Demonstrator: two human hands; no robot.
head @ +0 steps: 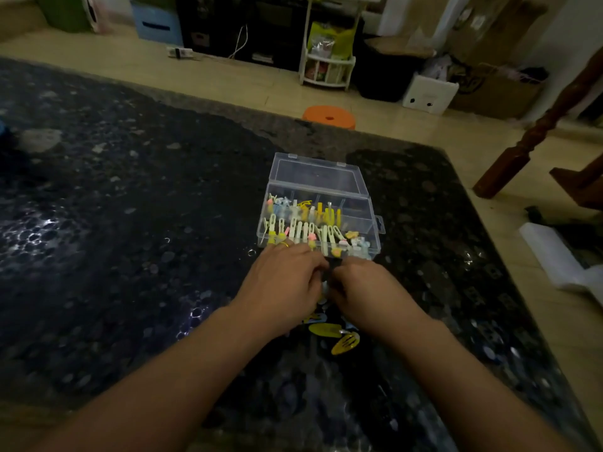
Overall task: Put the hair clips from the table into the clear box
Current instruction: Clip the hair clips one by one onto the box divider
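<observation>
Both hands, left hand [283,278] and right hand [365,288], meeting just before clear box [365,203], lid open for loading; fingers curled together, contents hidden, grip unclear; two yellow hair clips [336,336] waiting near wrists.

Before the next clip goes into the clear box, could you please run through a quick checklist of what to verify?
1. Lid of the clear box open: ok, it is folded back.
2. Free space in the box: ok, the far right compartments look sparse.
3. Clips left on the table: not ok, two yellow clips lie between the wrists.
4. Left hand has a clip: cannot tell, its fingers hide what they meet.
5. Right hand has a clip: cannot tell, same reason.
6. Hands close to the box: ok, both sit just before its near wall.
</observation>
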